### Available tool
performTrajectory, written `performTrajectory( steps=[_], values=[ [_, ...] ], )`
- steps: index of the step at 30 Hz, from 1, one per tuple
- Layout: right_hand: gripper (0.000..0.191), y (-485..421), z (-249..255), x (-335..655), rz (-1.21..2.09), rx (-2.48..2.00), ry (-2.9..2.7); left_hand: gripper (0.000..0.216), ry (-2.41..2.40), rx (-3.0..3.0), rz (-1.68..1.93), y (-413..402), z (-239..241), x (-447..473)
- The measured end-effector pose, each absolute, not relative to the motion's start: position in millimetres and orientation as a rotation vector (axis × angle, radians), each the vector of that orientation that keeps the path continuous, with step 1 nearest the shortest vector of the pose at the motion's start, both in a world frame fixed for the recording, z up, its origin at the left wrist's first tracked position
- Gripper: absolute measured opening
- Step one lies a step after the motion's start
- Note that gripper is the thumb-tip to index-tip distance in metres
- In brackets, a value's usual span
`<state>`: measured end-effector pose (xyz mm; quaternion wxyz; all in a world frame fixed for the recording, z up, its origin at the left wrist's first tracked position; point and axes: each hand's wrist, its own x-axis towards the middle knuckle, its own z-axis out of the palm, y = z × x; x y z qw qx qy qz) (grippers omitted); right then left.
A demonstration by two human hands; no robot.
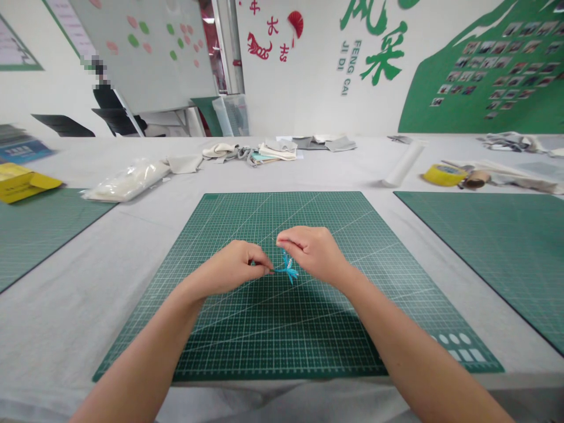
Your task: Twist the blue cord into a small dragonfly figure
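Hands meet over the middle of a green gridded cutting mat (pixel 304 335). Left hand (pixel 233 269) has thumb and forefinger pinched shut on the thin stem end of a small bright-blue frayed thread-like piece (pixel 289 270). Right hand (pixel 315 251) has its fingers curled closed on the top from above. Piece sits between both grips, just right of the left pinch and below the right fingertips. Long axis runs roughly left-right, with both hands touching it. Contact with the mat: cannot tell.

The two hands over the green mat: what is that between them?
A small blue piece with thin strands, in the head view. The left hand pinches its stem and the right hand holds its top, above the green cutting mat.
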<state>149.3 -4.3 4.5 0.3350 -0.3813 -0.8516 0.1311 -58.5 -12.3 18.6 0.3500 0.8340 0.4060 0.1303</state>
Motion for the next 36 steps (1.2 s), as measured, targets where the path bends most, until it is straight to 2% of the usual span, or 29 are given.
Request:
performTrajectory(
  steps=[7, 22, 36],
  values=[
    [0.014, 4, 3, 152, 0.611, -0.966, -2.131, 0.020, 0.936, 2.120, 0.290, -12, 24, -62],
    [0.013, 11, -4, 155, 0.788, -0.998, -2.050, 0.018, 0.878, 2.093, 0.278, -14, 32, -63],
    [0.018, 15, -19, 145, 1.049, -1.176, -1.866, 0.021, 1.192, 1.763, 0.850, -9, 26, -67]
  ],
)
